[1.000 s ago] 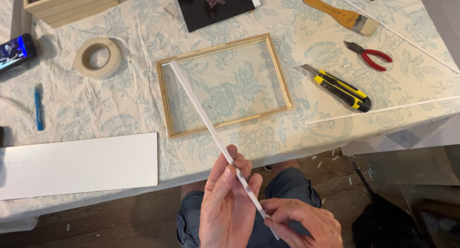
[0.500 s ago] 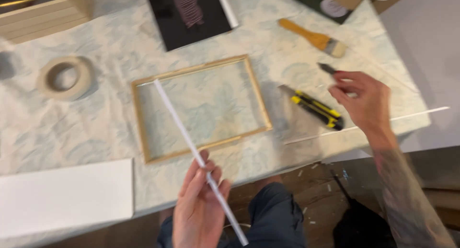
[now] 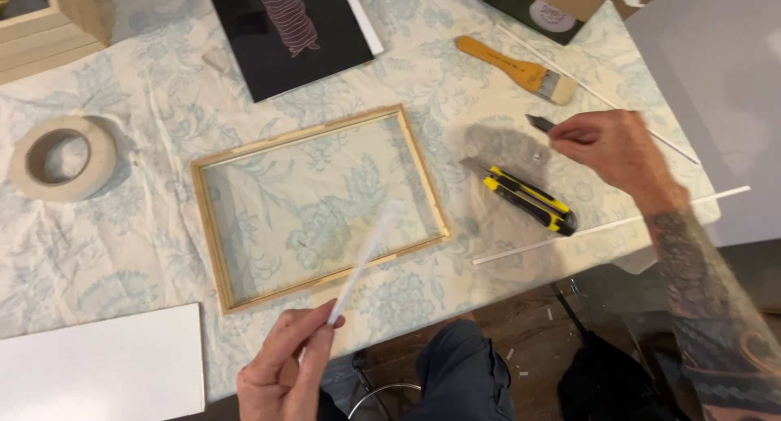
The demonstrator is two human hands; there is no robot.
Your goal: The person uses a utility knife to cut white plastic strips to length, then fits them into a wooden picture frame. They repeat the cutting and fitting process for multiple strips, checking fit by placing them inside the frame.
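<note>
Your right hand (image 3: 606, 148) has left the thin white strip (image 3: 362, 262) and closed on a dark tool beyond the yellow utility knife (image 3: 525, 197), so your left hand (image 3: 285, 372) alone pinches the strip over the wooden frame (image 3: 317, 205).

cardboard box (image 3: 553, 2) sitting at table's far edge | brown flap lying open, dark green side | round white label (image 3: 551, 14) showing on it

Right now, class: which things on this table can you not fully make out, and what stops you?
Head view:
- Tool under right hand: the hand hides all but its dark tip.
- White strip in left hand: motion-blurred.
- Wooden box: cut by the top-left edge.
- White board: cut by the bottom edge.
</note>
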